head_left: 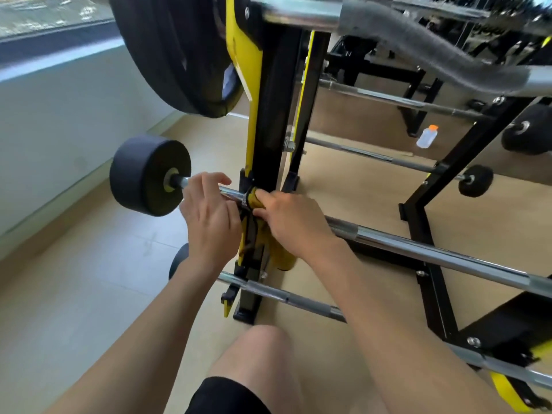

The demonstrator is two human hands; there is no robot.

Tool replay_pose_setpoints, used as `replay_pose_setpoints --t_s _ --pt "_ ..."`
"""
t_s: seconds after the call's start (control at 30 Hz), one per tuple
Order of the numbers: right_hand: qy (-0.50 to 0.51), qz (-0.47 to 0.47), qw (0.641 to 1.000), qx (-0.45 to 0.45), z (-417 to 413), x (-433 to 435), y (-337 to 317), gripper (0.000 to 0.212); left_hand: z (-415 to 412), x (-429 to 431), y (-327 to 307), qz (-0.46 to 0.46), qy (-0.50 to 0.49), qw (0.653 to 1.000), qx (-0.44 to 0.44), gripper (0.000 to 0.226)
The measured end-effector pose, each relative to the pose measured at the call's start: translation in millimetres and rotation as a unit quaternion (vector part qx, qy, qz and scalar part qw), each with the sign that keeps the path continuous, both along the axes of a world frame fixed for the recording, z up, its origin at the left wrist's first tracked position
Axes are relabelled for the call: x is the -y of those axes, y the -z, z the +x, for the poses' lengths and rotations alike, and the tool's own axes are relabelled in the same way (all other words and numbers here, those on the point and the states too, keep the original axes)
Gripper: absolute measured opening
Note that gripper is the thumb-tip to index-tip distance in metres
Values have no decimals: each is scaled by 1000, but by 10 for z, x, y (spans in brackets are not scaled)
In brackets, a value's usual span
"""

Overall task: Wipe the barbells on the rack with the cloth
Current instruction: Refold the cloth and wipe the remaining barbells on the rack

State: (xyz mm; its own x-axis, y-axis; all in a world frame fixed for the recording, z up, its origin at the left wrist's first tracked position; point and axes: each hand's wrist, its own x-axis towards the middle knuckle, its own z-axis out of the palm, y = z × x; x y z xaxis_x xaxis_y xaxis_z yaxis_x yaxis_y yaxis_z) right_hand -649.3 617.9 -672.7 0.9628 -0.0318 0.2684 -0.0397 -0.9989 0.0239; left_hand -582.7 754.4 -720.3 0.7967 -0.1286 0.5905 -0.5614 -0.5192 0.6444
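Observation:
A chrome barbell with a black weight head at its left end lies across the black and yellow rack. My right hand grips a yellow cloth wrapped round the bar right where it meets the rack upright. My left hand is on the bar just left of the cloth, its fingers curled over the bar between the cloth and the weight head. Another barbell lies on the rack below, and a padded curved bar sits above.
A large black weight plate hangs at the top left, close above my hands. More barbells lie on the far side of the rack. A clear bottle with an orange cap stands on the tan floor behind. My bare knee is at the bottom centre.

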Motion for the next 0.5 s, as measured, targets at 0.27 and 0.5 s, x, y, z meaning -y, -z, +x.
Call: replay_pose_setpoints --t_s 0.27,0.5 --pt "-32 142 978 147 291 -531 -520 29 103 -71 91 106 -67 991 44 38" --pt "-8 280 948 150 690 -710 -251 11 212 -399 -216 123 -178 972 92 41"
